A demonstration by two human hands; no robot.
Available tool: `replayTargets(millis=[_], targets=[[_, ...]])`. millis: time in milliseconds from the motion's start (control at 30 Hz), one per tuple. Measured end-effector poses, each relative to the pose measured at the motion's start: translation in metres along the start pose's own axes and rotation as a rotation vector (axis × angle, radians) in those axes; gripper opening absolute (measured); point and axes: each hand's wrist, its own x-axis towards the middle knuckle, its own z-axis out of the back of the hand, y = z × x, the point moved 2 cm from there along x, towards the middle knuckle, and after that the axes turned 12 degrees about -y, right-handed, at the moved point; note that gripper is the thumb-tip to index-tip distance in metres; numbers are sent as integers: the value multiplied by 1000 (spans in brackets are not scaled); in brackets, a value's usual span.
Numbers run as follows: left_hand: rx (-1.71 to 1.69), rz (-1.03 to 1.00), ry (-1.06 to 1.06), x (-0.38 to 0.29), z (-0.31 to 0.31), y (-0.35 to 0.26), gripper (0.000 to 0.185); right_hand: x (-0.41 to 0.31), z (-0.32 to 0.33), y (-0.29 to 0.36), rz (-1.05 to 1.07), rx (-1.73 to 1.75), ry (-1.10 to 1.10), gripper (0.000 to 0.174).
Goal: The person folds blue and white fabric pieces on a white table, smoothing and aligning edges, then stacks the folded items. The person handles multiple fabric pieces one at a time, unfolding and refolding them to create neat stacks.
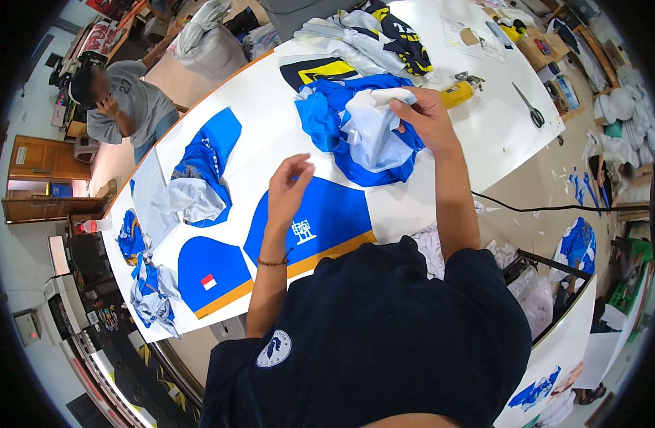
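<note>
My right hand [426, 117] pinches the edge of a pale-backed fabric piece [378, 139], lifted from a crumpled pile of blue fabric [317, 115]. To the left, my left hand [290, 184] hovers with loosely curved fingers and nothing in them. Below it lies a flat blue cut panel [338, 206] with a white printed emblem and an orange-yellow hem. A smaller blue panel [212, 273] with a red-and-white flag patch lies further left. Past them, a blue printed piece [207, 155] lies partly folded, its pale back turned up.
Black, yellow and white printed fabrics [359, 43] are heaped at the far side of the white table [499, 144]. A yellow handheld power tool [458, 93] and scissors [533, 112] lie at right. A black cable [525, 208] runs off rightward. A seated person [135, 101] is beyond the left edge.
</note>
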Motion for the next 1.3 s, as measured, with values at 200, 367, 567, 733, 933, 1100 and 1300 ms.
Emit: replayTargets(millis=[200,367,567,733,933,1100,1300], targets=[[127,-476,96,12,-60,-66,67,-26,-3,53,198,27,-21,24],[8,-526,476,-12,-87,-74,55,-41,-5,78,406,-155,206,25],[85,-336,513,-56,-82,0,18,-58,-11,89,441,-1,252,27],[-56,-235,96,-61,-32,36,11,-65,-8,88,412,-88,100,22],[-78,-355,-251,-67,47,15,13,-71,6,78,407,-11,310,15],[399,-209,74,-91,106,5,12,-85,18,56,121,50,234,16],[755,-296,-406,-79,159,15,16,-75,-5,5,-17,-476,-77,13]])
